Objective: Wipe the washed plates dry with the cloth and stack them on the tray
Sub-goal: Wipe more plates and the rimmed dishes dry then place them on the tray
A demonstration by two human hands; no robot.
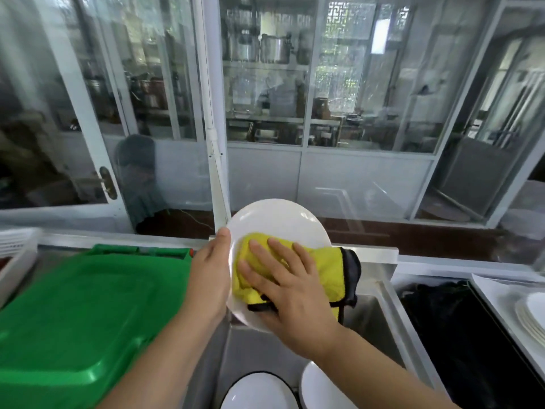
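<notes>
A white plate [275, 219] is held up over the steel sink, tilted toward me. My left hand [210, 274] grips its left rim, thumb on the front edge. My right hand [287, 286] presses a yellow cloth [327, 261] with a black edge flat against the plate's face, fingers spread. Part of the cloth hangs off the plate's right side. A green tray [85, 314] lies on the counter to the left, with nothing on it. Two more white plates [258, 391] [320, 388] sit low in the sink below my arms.
The steel sink [374, 320] is in front of me. A stack of white plates [530, 317] rests at the right edge, beside a black basin [460, 335]. A white basket [16, 252] stands at the far left. Glass partitions rise behind the counter.
</notes>
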